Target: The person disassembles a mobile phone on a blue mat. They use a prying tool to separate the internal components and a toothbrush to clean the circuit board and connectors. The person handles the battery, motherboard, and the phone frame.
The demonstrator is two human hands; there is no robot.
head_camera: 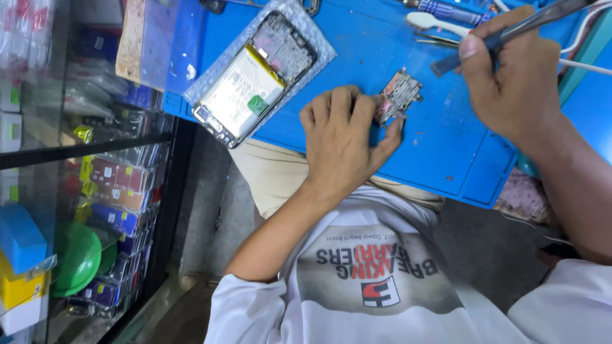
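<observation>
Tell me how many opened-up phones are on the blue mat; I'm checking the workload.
1: an opened phone with its battery showing lies on a bubble-wrap sheet at the mat's far left. The left hand pins a loose circuit board. More may lie out of frame.

Matt blue rubbery mat [446,153] seen under bare metal circuit board [398,95]. Left of board, opened phone [255,79] w/ glossy battery laid on clear bubble wrap [319,44]. Above-right of board, shiny metal tool [510,32].

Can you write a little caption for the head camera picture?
Left hand steadies a small circuit board on a blue work mat while right hand holds a metal tool.
</observation>
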